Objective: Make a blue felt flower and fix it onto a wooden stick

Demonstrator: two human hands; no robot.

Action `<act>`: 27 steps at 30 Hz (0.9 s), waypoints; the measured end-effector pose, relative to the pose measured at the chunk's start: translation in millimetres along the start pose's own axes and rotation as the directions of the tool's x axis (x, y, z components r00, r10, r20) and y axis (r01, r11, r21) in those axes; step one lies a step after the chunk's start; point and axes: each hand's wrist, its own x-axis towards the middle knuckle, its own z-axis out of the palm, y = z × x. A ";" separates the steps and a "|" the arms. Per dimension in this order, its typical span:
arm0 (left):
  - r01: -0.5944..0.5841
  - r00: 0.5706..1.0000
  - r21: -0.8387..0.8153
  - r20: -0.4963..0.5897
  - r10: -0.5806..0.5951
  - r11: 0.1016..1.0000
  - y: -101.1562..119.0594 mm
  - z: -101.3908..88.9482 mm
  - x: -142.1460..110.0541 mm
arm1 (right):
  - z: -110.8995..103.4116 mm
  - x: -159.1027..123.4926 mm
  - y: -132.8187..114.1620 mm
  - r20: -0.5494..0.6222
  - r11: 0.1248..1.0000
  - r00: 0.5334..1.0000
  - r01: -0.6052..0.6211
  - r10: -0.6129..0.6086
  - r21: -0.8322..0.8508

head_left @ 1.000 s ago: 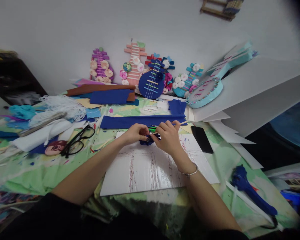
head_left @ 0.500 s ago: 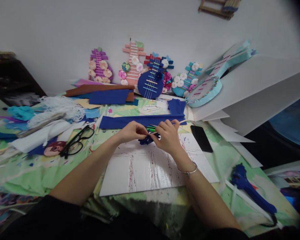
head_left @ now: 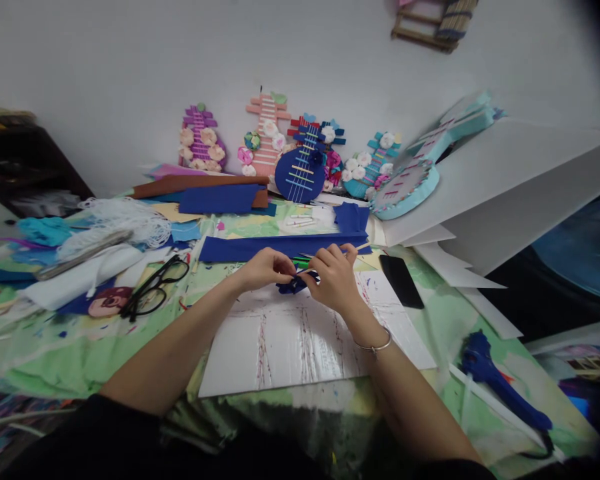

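Note:
Both hands meet over a white board (head_left: 285,347) with cut marks. Between the fingertips is a small piece of crumpled dark blue paper (head_left: 291,287). My left hand (head_left: 265,269) pinches it from the left, thumb and forefinger closed. On the other side, my right hand (head_left: 335,277) pinches its edge. This hand also holds a thin pale stick (head_left: 363,247), which sticks out past the knuckles to the upper right. Just behind the fingers lies something bright green (head_left: 301,263), partly covered by them. Beyond it stretches a long dark blue paper strip (head_left: 250,248).
To the right are a black phone (head_left: 401,281) and a blue glue gun (head_left: 505,383) with a cord. Eyeglasses (head_left: 153,288) and white string (head_left: 130,223) lie left. Decorated lute shapes, one dark blue (head_left: 300,177), lean on the wall. White sheets (head_left: 480,193) stand at right.
The view has tilted up slightly, so things sit a little lower. Both hands keep their pinch on the blue paper, with only slight finger movement.

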 end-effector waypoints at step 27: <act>-0.234 0.941 0.638 -0.041 0.337 0.733 -4.6 10.3 2.7 | 6.2 -1.8 -3.3 -0.042 0.992 0.996 -0.077 0.073 -0.104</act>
